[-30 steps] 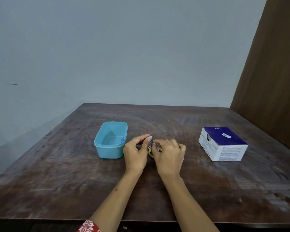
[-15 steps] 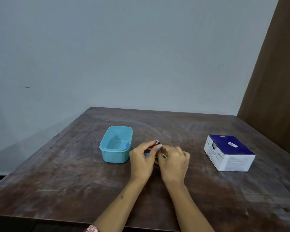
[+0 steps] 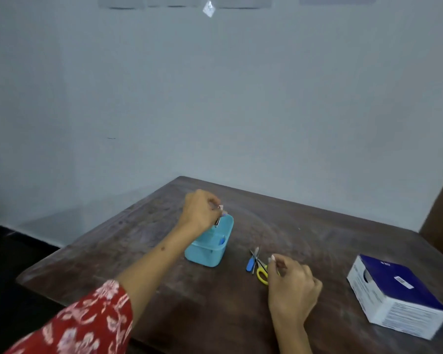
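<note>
The right hand point(image 3: 293, 284) lies low on the counter point(image 3: 304, 238), its fingers point(image 3: 273, 260) curled at the yellow handle of the scissors point(image 3: 262, 273); whether they grip it I cannot tell. A small blue-handled tool point(image 3: 250, 264) lies just left of those fingers, crossing the scissor blades. Well to their right sits a blue and white box point(image 3: 394, 300). Farther off, the left hand point(image 3: 200, 210), with a red flowered sleeve point(image 3: 87, 325) on its arm, hangs above the blue tub point(image 3: 207, 254). Its fingers pinch a metal clipper point(image 3: 219, 218) over the tub's far end. A small blue piece point(image 3: 222, 240) lies inside the tub below them.
</note>
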`<state>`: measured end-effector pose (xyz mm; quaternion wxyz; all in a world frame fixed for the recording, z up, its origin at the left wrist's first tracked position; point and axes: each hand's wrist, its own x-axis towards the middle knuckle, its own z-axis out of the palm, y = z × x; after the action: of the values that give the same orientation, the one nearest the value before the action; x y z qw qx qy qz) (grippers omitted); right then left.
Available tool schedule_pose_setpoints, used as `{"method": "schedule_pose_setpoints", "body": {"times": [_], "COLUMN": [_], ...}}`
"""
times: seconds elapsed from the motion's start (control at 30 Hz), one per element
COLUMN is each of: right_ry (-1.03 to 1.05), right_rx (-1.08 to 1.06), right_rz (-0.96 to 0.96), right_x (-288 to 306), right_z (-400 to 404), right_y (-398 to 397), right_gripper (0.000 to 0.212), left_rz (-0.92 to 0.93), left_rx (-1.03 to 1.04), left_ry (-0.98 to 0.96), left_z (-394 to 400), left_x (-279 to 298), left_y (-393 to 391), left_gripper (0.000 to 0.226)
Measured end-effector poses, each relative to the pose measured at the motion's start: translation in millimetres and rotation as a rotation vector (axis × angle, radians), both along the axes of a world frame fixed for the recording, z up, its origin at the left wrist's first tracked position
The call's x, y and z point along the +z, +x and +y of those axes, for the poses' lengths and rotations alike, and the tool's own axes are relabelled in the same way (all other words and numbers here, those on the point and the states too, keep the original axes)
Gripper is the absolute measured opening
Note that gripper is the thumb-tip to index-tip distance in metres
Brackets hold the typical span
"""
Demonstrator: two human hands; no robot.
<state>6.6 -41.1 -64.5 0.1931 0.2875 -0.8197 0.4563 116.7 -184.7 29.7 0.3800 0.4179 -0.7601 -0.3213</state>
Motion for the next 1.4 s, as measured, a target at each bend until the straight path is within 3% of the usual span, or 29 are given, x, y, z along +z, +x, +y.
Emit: {"method": "schedule_pose_setpoints", "body": {"times": [0.17, 0.4, 0.57, 0.67, 0.73, 0.87, 1.1, 1.4], "right_ry": [-0.001, -0.03, -0.084, -0.192, -0.295, -0.517, -0.548, -0.529], "right_rx": [0.002, 0.006, -0.004, -0.012, -0.013, -0.033, -0.024, 0.013], "right_rz": [-0.007, -0.017, 0.01, -0.003, -0.125, -0.463, -0.457, -0.384], "right_x": [-0.1, -0.6, -0.7, 0.6, 1.1, 0.3, 0.1, -5.2], "right_z": [-1.2, -1.4, -1.7, -1.1, -0.4, 0.5, 2.0, -0.6], "right_y": [-0.1, 0.2, -0.4, 1.0, -1.7, -11.5, -11.2, -15.8], "right_gripper": [0.007, 0.008, 0.01, 0.01, 0.01, 0.014, 0.013, 0.015], "left_rz": [-0.473, -0.687, -0.72, -0.656, -0.539, -0.331, -0.777, -0.756], "left_rx": [0.034, 0.093, 0.089, 0.118, 0.125, -0.015, -0.07, -0.012], "left_ry": [0.054, 0.005, -0.041, -0.212, -0.36, -0.466, -0.452, -0.427], "left_z": [-13.2, -18.5, -14.0, -3.5, 8.7, 42.1, 81.1, 82.4], "left_x": [-17.5, -30.0, -22.0, -10.6, -2.6, -7.4, -60.5, -71.5], "left_y": [-14.6, -29.0, -31.1, -28.7, -28.9, -37.1, -58.7, -66.9], "left_gripper": [0.028, 0.032, 0.024, 0.012, 0.022, 0.012, 0.015, 0.02]}}
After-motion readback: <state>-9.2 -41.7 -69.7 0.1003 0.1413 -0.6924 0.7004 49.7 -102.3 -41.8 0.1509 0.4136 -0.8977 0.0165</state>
